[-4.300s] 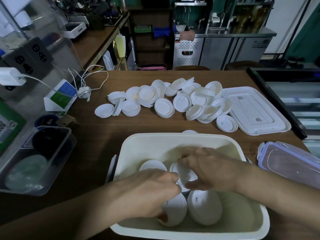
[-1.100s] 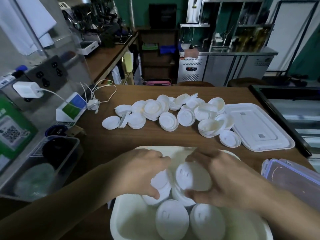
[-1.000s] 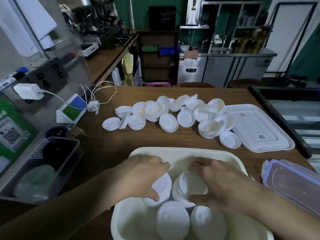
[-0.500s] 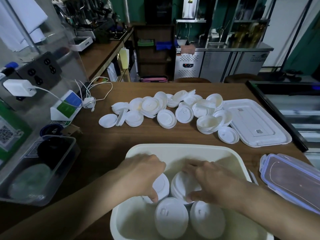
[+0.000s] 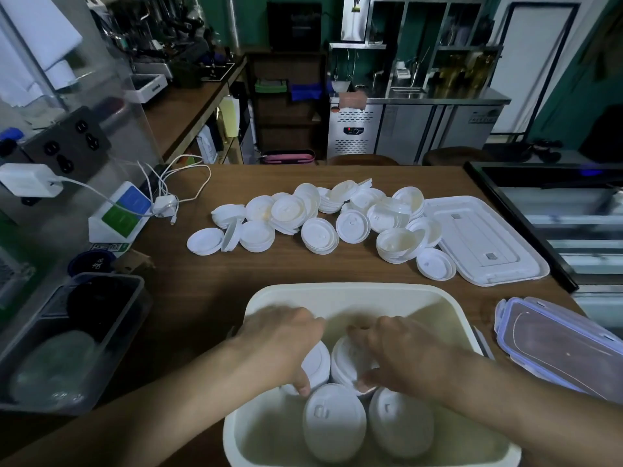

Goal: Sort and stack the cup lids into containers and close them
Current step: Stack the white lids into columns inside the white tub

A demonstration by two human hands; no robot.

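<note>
Four stacks of white cup lids stand inside a cream tub (image 5: 347, 289), two at the back and two at the front. Each lid is a round, domed disc with a raised rim and a small tab on top. The front left stack (image 5: 333, 426) and the front right stack (image 5: 401, 423) are tilted, with their tops turned up toward the viewer.

The back left stack (image 5: 318, 364) is gripped by the left hand (image 5: 283, 345), with the fingers curled over its top and the thumb set against its near edge. The back right stack (image 5: 345, 364) is gripped by the right hand (image 5: 404, 358), with the fingers laid across the top and the thumb hooked at the near edge. Whether these two stacks touch cannot be told.

A second ago both held stacks were raised to about rim height; they have since been lowered into the tub. Since half a second ago the grips are hardly altered.

The front stacks lie just below the thumbs, on the body side of the hands. A clear bin (image 5: 67, 338) sits well to the left of the left hand. Beyond both hands a loose heap of lids (image 5: 320, 220) is spread on the wooden table (image 5: 202, 291), well apart from the fingers. A flat white tub cover (image 5: 482, 241) lies beyond the right hand, just beside the heap. A closed clear box (image 5: 556, 348) is placed to the right of the right hand.
</note>
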